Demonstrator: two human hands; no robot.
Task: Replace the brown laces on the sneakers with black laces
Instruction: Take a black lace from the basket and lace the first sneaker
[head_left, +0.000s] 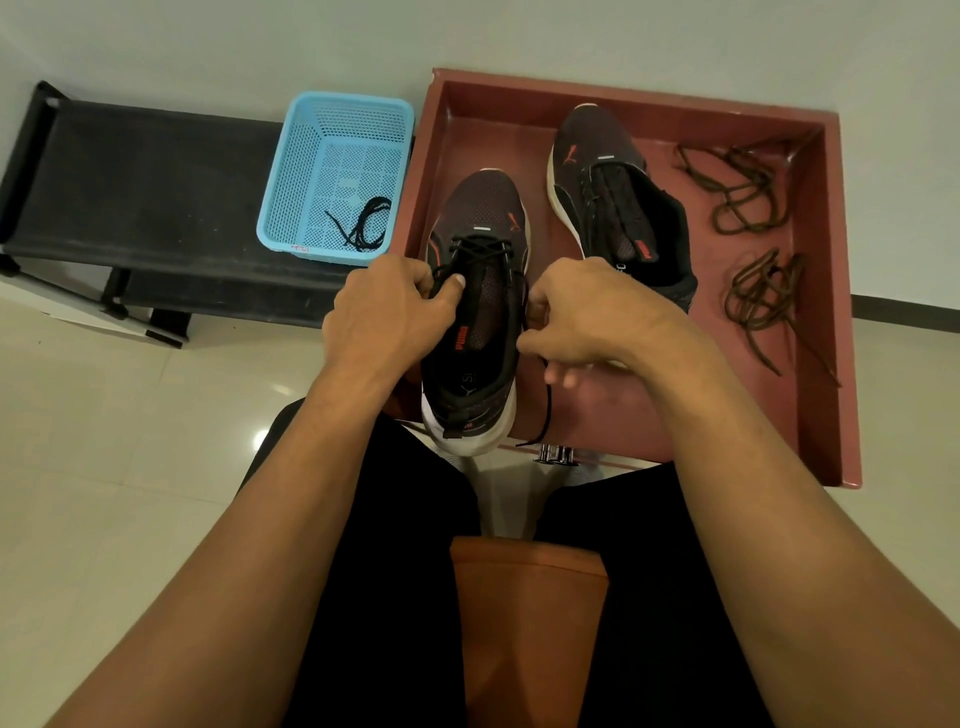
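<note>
near sneaker (475, 332): dark upper, white sole, orange logo; toe pointing away, heel at the front edge of the red tray (701, 364); sits between both hands.
black lace (480, 249): crossed through the front eyelets only; one loose end hangs below the right hand.
left hand (389, 312): fingers curled, pinching the black lace at the left eyelets.
right hand (587, 317): fingers curled, pinching the black lace at the right edge.
far sneaker (618, 202): in the tray, behind and right.
brown laces (763, 296): two loose heaps, tray's right side, well apart from the hands.
spare black lace (363, 228): in the blue basket (291, 171) on the black counter (156, 171).
</note>
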